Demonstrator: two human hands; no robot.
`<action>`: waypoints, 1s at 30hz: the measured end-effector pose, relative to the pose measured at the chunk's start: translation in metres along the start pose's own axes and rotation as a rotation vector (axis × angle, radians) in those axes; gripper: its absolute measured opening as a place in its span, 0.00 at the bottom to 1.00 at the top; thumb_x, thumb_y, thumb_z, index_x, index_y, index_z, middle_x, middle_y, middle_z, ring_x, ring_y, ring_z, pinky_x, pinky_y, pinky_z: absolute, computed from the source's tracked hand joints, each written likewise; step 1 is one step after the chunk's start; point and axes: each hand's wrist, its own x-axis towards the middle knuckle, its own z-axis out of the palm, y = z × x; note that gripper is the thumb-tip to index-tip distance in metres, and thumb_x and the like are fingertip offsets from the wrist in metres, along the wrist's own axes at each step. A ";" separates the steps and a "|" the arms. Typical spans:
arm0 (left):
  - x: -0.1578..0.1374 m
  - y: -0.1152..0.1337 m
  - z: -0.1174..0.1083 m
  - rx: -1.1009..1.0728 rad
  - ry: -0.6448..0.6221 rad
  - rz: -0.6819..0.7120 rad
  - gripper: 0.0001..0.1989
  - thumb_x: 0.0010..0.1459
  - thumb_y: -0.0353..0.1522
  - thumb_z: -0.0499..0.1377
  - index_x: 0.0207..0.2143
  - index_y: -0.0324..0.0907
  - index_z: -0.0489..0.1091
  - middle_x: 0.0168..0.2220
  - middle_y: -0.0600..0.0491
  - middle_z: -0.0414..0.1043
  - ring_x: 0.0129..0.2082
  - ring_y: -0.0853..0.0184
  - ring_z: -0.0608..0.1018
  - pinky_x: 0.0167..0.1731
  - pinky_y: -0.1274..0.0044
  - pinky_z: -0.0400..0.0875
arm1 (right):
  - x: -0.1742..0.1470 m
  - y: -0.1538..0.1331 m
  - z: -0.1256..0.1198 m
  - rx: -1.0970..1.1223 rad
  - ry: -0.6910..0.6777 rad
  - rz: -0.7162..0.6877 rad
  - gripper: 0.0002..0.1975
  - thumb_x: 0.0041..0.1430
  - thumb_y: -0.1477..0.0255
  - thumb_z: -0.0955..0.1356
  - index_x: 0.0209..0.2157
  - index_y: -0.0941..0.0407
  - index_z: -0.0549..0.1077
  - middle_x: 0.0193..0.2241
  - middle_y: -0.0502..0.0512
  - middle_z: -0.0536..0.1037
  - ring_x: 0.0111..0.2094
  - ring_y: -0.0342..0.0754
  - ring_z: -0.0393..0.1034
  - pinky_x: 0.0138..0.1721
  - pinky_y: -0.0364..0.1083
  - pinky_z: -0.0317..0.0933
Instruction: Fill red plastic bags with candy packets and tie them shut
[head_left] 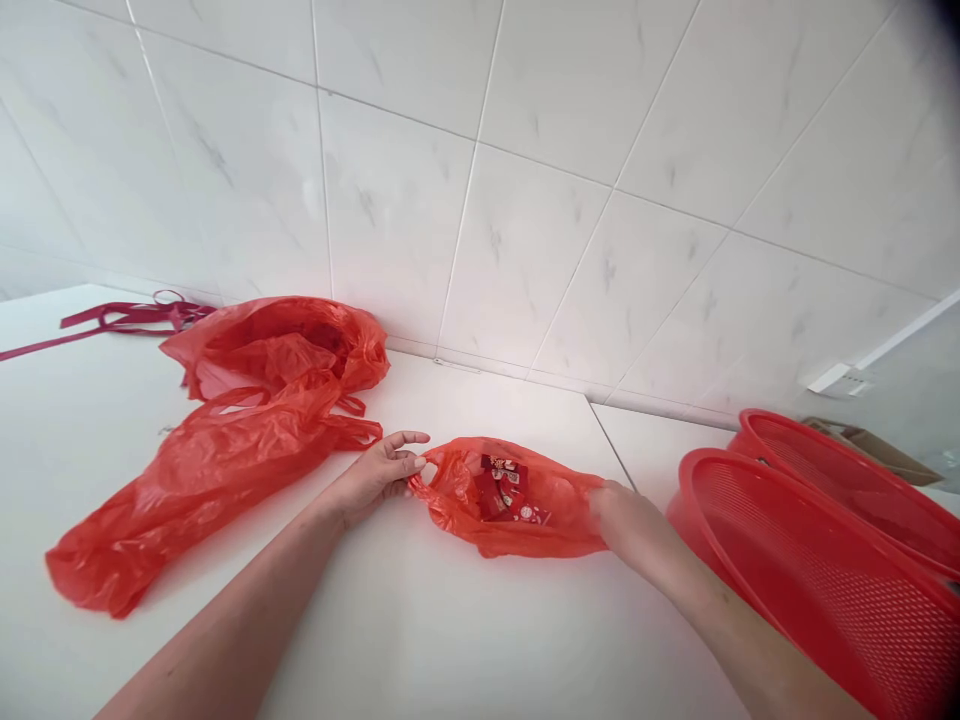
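1. working right in the middle of the white table top, with the red bag lying there between both hands, spread wide at the mouth.
2. pinching the bag's left end with the left hand, clamped by thumb and lower fingers on a twisted handle, and pointing the index finger out free of the plastic.
3. reaching to the bag's right end with the right hand; cannot tell whether gripping or only touching, for lack of any clear look at the fingertips.
4. and look inside: a small cluster of printed red packets, lying loose and in plain sight through the opening.
5. done so far, judging by this view: opening up the bag and getting packets into it.
6. not yet done: closing the mouth, or knotting the handles.
7. over to the left, two more red bags: a puffed-up bag near the tiled wall, beside magenta ribbons, and a long crumpled bag in front; hard to make out any contents.
8. and out right, beside the right forearm, two red mesh baskets, standing close together.
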 end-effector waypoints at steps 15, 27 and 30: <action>-0.004 0.036 0.023 -0.143 0.161 0.207 0.24 0.49 0.26 0.66 0.48 0.44 0.63 0.33 0.56 0.74 0.31 0.74 0.77 0.36 0.80 0.74 | -0.008 0.010 -0.004 0.711 0.387 0.217 0.19 0.53 0.63 0.65 0.47 0.51 0.70 0.47 0.54 0.71 0.44 0.54 0.70 0.39 0.49 0.66; 0.008 0.113 0.080 0.652 0.382 0.609 0.17 0.49 0.29 0.62 0.44 0.44 0.69 0.35 0.53 0.73 0.35 0.67 0.74 0.38 0.76 0.68 | -0.008 0.006 -0.053 1.061 0.751 0.257 0.12 0.53 0.60 0.67 0.35 0.51 0.77 0.36 0.51 0.78 0.38 0.53 0.72 0.37 0.48 0.66; 0.001 0.138 0.107 0.938 0.562 0.771 0.17 0.51 0.26 0.57 0.44 0.46 0.70 0.36 0.53 0.71 0.33 0.68 0.73 0.34 0.77 0.67 | 0.002 0.004 -0.069 1.271 0.846 0.261 0.14 0.51 0.60 0.70 0.38 0.51 0.77 0.38 0.52 0.78 0.39 0.53 0.72 0.38 0.48 0.66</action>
